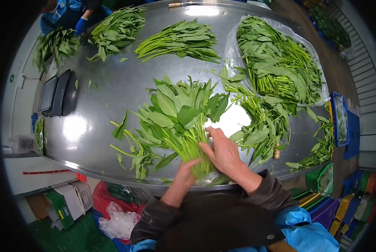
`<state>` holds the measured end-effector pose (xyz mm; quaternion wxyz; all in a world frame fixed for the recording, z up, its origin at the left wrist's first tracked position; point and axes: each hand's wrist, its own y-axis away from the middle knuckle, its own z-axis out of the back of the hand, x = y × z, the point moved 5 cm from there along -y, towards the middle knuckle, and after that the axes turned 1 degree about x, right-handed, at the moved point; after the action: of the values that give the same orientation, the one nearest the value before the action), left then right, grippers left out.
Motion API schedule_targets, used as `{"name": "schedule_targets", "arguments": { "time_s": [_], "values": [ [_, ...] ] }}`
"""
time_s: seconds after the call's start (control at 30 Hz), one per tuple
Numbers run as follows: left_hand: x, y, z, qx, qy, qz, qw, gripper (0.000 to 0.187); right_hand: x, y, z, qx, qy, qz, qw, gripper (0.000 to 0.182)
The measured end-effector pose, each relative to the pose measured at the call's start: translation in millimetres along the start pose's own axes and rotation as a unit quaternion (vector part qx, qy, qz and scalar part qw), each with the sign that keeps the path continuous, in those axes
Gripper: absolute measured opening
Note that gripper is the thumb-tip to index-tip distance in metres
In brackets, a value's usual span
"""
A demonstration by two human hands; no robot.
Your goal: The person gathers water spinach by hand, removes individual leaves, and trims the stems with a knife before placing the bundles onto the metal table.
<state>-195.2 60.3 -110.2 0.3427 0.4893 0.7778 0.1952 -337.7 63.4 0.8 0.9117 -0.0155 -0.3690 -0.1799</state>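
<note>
1. a bunch of leafy greens (181, 122) is held at the near rim of the steel table (112, 84), stems toward the person, leaves fanning away.
2. its long axis runs from the near rim toward the table's middle.
3. the left hand (187, 172) is closed around the stem ends.
4. the right hand (221, 149) is laid half-open against the stems' right side, slightly farther up them.
5. a co-worker's blue glove (81, 26) is seen at the table's far edge.

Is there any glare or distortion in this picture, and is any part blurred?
Head view: strong fisheye bending with dark corners; bright glare patches on the metal table, one beside the right hand; the leaf bunch at top left, near a co-worker's blue glove, is motion-blurred.
</note>
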Motion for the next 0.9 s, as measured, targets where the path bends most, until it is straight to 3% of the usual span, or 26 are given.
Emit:
{"name": "schedule_targets", "arguments": {
  "time_s": [0.1,0.17,0.23,0.3,0.33,0.4,0.53,0.6,0.73,0.8,0.9],
  "values": [
    [5,-4,7,-0.002,-0.013,-0.014,1.000,0.049,14,-11,-21,-0.021,-0.073,0.047,0.996,0.033],
    [7,-6,11,0.001,-0.012,-0.013,1.000,0.050,20,-21,-49,0.061,0.059,0.070,0.994,0.027],
    [1,-3,8,0.017,-0.081,-0.047,0.995,0.050,14,-30,-61,0.090,0.081,0.039,0.992,0.024],
    [-6,1,5,0.022,-0.080,-0.026,0.996,0.049,3,-35,-63,0.076,-0.047,0.039,0.995,0.026],
    [-7,3,5,0.028,-0.079,-0.004,0.996,0.048,-1,-34,-59,0.078,-0.046,0.039,0.995,0.026],
    [-7,4,8,0.045,-0.068,0.002,0.997,0.047,-16,-31,-56,0.148,-0.274,-0.102,0.945,0.025],
    [-5,3,9,0.047,-0.062,0.036,0.996,0.051,-13,-31,-58,0.150,-0.240,-0.092,0.955,0.021],
    [-6,2,6,0.054,-0.073,0.041,0.995,0.051,0,-36,-60,0.110,0.047,0.038,0.992,0.017],
    [-10,5,5,0.057,-0.107,0.029,0.992,0.044,-8,-43,-67,0.118,0.026,0.023,0.992,0.027],
    [-9,3,8,0.060,-0.106,0.042,0.992,0.047,-18,-38,-63,0.191,-0.232,-0.104,0.948,0.033],
    [-4,0,12,0.059,-0.114,0.055,0.990,0.048,-14,-39,-60,0.205,-0.190,-0.116,0.953,0.032]
  ]
}}
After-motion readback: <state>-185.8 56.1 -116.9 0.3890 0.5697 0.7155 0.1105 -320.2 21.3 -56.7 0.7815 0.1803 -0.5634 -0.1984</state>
